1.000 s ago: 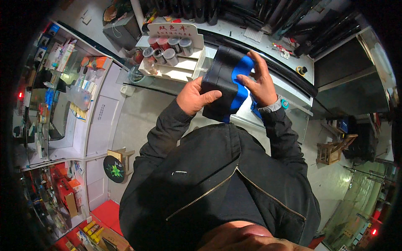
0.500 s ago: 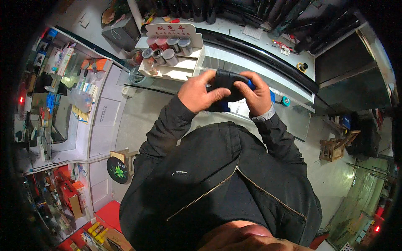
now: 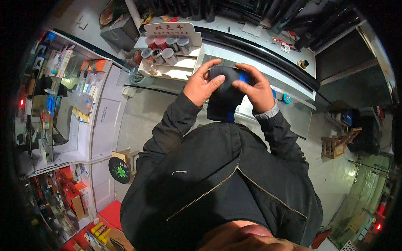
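Observation:
A black, flexible sheet (image 3: pixel 224 94) with blue showing at its edges is held up in front of my chest, its lower end hanging down. My left hand (image 3: pixel 202 85) pinches its upper left edge, the thumb lying on the near face. On the other side, my right hand (image 3: pixel 257 90) grips the upper right edge, where a bright blue part shows beside the fingers. The sheet is bent over at the top, and the fingertips behind it are partly hidden. Beneath the hands lies a glass counter top (image 3: pixel 289 113), with a white item partly covered by the sheet.
Ahead on the left stands a small white rack (image 3: pixel 184 62) of lidded jars. A long black roll (image 3: pixel 259 56) crosses the counter. A turquoise tape roll (image 3: pixel 286 98) and a yellow-black roll (image 3: pixel 302 64) sit right. Glass display shelves (image 3: pixel 79 138) and a stool (image 3: pixel 120 169) are left; a wooden chair (image 3: pixel 333 146) is right.
The black sheet now hangs lower and shows more of its length. My left hand has shifted slightly up and right. My right hand has moved a little and still grips the sheet.

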`<state>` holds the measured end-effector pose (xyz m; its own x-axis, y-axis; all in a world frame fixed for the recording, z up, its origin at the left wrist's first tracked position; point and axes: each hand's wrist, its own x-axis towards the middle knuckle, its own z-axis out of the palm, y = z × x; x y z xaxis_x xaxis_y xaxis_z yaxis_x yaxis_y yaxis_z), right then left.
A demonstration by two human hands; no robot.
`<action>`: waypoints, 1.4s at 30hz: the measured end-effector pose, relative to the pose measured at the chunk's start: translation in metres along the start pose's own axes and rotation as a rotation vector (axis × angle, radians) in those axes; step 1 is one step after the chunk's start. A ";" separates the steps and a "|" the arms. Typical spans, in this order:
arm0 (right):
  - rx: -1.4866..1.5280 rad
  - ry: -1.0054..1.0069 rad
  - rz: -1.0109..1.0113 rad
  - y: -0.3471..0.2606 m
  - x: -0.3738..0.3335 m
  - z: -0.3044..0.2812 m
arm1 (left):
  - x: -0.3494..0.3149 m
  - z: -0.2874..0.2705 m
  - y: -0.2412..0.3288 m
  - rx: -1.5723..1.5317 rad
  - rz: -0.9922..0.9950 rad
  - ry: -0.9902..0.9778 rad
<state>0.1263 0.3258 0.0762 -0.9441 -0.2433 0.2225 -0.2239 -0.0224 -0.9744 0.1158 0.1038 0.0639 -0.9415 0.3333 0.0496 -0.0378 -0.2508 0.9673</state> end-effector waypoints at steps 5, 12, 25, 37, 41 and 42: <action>-0.530 -0.178 -0.368 0.005 -0.001 -0.005 | 0.004 -0.014 -0.016 -0.052 -0.033 0.049; -0.742 -0.284 -0.273 0.003 -0.005 -0.012 | 0.002 -0.012 -0.012 0.069 -0.123 -0.042; -0.109 -0.213 0.278 0.016 -0.012 -0.018 | -0.012 -0.013 -0.008 0.586 0.069 -0.128; -1.076 -0.293 -0.247 0.005 -0.022 0.002 | -0.016 -0.002 -0.015 0.292 -0.305 -0.079; -1.015 -0.233 -0.185 0.009 -0.016 -0.014 | -0.019 -0.002 -0.014 0.715 0.186 -0.135; -0.956 -0.220 -0.119 0.009 -0.016 -0.019 | -0.016 -0.003 -0.015 0.738 0.270 -0.156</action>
<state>0.1351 0.3478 0.0645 -0.8581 -0.4677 0.2117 -0.5075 0.7105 -0.4874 0.1308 0.0992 0.0478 -0.8265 0.4842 0.2872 0.4677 0.3067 0.8290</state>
